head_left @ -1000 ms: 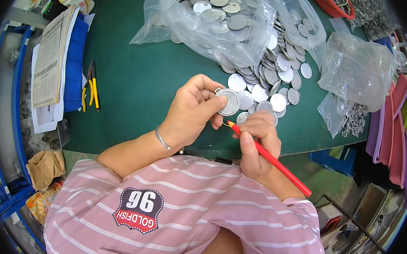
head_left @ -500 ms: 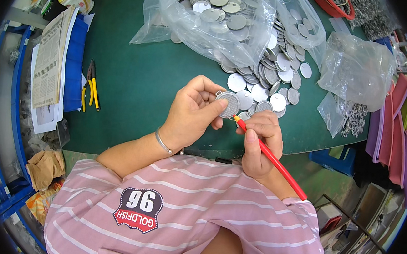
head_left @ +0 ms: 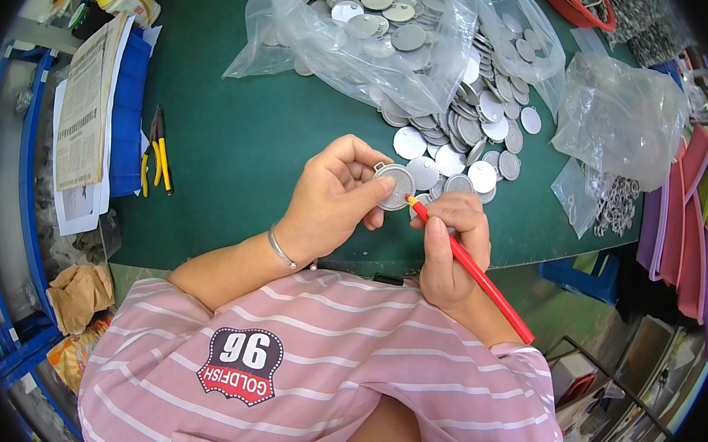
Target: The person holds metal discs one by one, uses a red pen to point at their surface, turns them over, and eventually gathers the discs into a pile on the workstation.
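Between the thumb and fingers of my left hand [head_left: 330,192] is a round grey metal disc pendant [head_left: 398,183] with a small loop at its upper left. My right hand [head_left: 456,250] grips a red pencil [head_left: 489,283] with a yellow collar below its red tip. That tip is at the disc's face, near its lower right; whether it touches I cannot tell. Just beyond my hands lies a loose pile of similar metal discs [head_left: 468,130], some shiny, some dull. The pile runs back to a clear plastic bag [head_left: 431,86] with more discs inside.
Yellow-handled pliers [head_left: 159,156] lie left on the green table [head_left: 219,144], beside a blue bin [head_left: 132,112] with papers against it. At the right are another clear bag [head_left: 620,117] and metal clasps [head_left: 618,210]. A red basket [head_left: 607,16] stands far right.
The pencil's tip has moved slightly up and inward, from the disc's lower edge onto its face. My left hand keeps the disc in nearly the same place.
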The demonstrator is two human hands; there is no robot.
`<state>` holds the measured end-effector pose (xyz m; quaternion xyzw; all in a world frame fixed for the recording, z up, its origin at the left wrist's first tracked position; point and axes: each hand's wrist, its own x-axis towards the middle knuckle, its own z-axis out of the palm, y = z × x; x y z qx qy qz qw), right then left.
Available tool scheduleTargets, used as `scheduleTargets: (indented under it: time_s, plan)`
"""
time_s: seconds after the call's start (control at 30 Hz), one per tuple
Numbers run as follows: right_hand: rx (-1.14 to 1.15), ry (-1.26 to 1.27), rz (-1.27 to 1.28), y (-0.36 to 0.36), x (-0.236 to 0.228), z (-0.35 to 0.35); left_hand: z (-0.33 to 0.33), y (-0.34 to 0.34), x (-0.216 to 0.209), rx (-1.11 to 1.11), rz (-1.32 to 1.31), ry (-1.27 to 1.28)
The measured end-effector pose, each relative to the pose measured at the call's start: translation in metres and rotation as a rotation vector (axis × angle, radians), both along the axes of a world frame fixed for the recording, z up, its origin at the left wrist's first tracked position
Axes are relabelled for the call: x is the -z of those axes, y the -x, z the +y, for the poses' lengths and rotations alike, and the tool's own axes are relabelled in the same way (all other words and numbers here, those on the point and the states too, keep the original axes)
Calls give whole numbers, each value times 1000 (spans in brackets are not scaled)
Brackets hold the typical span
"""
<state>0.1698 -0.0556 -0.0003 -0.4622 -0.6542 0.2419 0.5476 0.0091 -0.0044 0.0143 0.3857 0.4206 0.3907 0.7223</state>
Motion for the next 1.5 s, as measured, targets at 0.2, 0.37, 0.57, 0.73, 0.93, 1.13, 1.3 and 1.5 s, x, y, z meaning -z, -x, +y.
scheduleTargets:
  time_s: [0.2, 0.37, 0.57, 0.73, 0.93, 1.13, 1.3, 1.5]
  plan:
    - [25, -8, 26, 0, 4, 0, -1, 0, -1, 25, -7, 18]
    - [43, -7, 29, 1, 3, 0, -1, 0, -1, 37, -23, 30]
    - [64, -36, 96, 2, 5, 0, -1, -1, 0, 36, -20, 29]
    - [62, 13, 71, 0, 6, 2, -1, 0, 2, 39, -15, 45]
    - [72, -21, 161, 2, 6, 3, 9, 1, -2, 7, -391, 522]
    - [8, -60, 43, 3, 4, 3, 8, 11, 23, 215, -817, 923]
    - [-69, -134, -80, 5, -1, 7, 7, 9, 27, 202, -975, 1052]
    - [-97, -156, -142, 5, -3, 9, 7, 8, 21, 217, -895, 1099]
